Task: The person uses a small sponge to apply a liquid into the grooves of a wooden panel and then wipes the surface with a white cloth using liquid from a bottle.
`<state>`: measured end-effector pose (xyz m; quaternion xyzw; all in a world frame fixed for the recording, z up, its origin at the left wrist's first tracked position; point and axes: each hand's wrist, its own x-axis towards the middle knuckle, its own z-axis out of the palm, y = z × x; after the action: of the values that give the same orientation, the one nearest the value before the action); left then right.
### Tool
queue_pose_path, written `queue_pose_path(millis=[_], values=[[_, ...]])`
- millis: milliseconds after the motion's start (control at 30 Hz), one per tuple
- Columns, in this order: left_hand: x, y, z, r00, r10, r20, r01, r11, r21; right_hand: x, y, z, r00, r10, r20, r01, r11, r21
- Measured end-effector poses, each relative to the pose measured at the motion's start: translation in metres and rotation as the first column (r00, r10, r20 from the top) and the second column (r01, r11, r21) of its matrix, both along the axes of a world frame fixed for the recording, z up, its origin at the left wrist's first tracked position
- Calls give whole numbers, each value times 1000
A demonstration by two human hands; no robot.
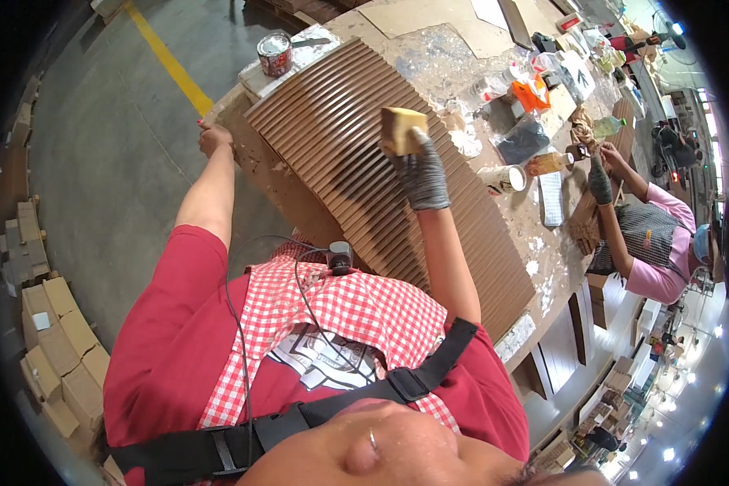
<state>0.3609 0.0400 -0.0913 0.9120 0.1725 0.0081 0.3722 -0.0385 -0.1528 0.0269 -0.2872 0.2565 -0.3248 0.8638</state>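
Observation:
A grey glove with bare fingertips covers my right hand (419, 174), which is closed round a yellow sponge block (405, 131) with a brown-stained side. The sponge is over a large brown ribbed panel (340, 138); whether it touches the ribs I cannot tell. The panel lies slantwise across the worktable (429, 61), glossy in its upper part. My bare left hand (215, 139) is at the table's left corner, its fingers curled. What they grip, if anything, is hidden. Near that corner stands an open, paint-smeared tin (274, 54).
A flat tool (310, 42) lies beside the tin. To the panel's right are a paper cup (502, 179), a bottle of amber liquid (549, 164), a dark plastic bag (522, 142) and crumpled paper. A co-worker (648, 235) in pink works across the table. Cardboard stacks (61, 324) stand far left.

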Motion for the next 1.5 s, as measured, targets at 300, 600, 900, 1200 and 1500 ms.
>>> queue_pose_path(millis=[300,600,900,1200,1500], values=[[-1,-9,-12,1000,9,6,-9,1000,3,30,77,11,914,-185,-360,-342,122,-932],[-1,-19,-22,1000,-11,-16,11,1000,-20,47,49,5,882,151,-446,-419,682,-599],[-12,-27,-15,1000,-3,-31,2,1000,-21,37,-44,7,830,-365,-422,-386,170,-907],[-16,-36,-16,999,-1,-46,-1,1000,-28,29,-131,14,682,-657,-322,-462,-45,-886],[-20,-41,-15,997,-35,-65,30,997,-75,17,-165,12,650,-704,-286,-319,89,-944]])
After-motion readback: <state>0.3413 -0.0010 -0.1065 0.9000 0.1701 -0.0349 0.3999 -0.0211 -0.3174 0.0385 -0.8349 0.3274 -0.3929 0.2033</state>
